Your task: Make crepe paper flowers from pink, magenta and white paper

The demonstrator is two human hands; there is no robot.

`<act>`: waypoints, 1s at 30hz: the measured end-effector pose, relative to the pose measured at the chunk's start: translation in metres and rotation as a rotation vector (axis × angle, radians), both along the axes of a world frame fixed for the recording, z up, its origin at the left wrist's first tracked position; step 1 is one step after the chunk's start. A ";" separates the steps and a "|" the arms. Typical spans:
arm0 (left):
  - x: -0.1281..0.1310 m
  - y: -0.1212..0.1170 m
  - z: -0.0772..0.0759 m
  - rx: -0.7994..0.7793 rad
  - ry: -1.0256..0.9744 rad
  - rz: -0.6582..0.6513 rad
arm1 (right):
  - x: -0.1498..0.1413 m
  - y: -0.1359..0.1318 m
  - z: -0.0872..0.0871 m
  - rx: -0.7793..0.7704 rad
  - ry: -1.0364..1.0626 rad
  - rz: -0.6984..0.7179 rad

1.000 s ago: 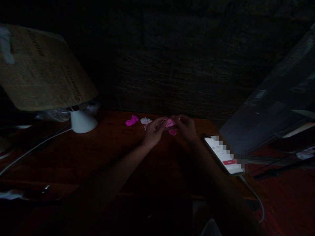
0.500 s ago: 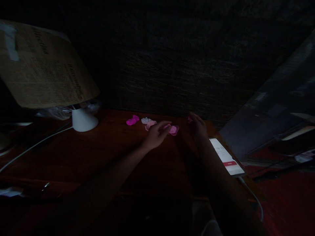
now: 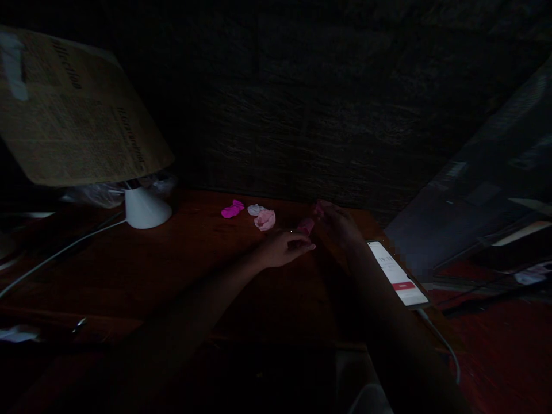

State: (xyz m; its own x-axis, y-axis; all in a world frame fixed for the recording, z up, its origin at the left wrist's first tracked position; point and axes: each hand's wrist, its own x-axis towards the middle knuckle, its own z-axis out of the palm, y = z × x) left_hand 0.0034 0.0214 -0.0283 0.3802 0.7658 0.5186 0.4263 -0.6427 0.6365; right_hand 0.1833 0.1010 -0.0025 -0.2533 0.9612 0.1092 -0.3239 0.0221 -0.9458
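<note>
In the dim head view, my left hand [image 3: 282,249] is just above the wooden table, thumb and fingers apart, with nothing visible between them. Just beyond its fingertips lies a dark pink crumpled, petal-like piece [image 3: 306,226]. My right hand [image 3: 340,223] is closed at the fingertips on another small pink crumpled piece [image 3: 318,208], to the right of and above the one on the table. Left of my hands rest a light pink cupped piece [image 3: 264,220], a white crumpled piece [image 3: 256,210] touching or close behind it, and a bright magenta piece [image 3: 232,209].
A lamp with a newsprint shade [image 3: 81,109] and white base [image 3: 147,210] stands at the left, its cord running left. A lit phone [image 3: 397,273] with a cable lies at the table's right edge. A dark textured wall [image 3: 276,115] rises behind the table [image 3: 172,270].
My left hand has moved right and nearer to me, off the pink pieces, uncovering the light pink one. My right hand has moved left with its pink piece, toward the left hand.
</note>
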 end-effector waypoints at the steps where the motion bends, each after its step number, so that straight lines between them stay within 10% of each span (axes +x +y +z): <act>1: 0.000 0.001 -0.001 0.008 0.005 -0.008 | -0.001 -0.002 0.001 0.003 -0.014 0.005; 15: -0.004 0.004 0.002 0.014 -0.020 0.140 | -0.006 -0.002 0.002 0.001 -0.075 -0.119; 22: -0.004 0.007 0.001 0.047 -0.051 0.158 | -0.002 0.002 -0.007 0.230 -0.633 -0.231; 30: -0.004 0.009 -0.002 -0.108 -0.072 0.285 | -0.001 0.001 -0.010 0.428 -0.844 0.090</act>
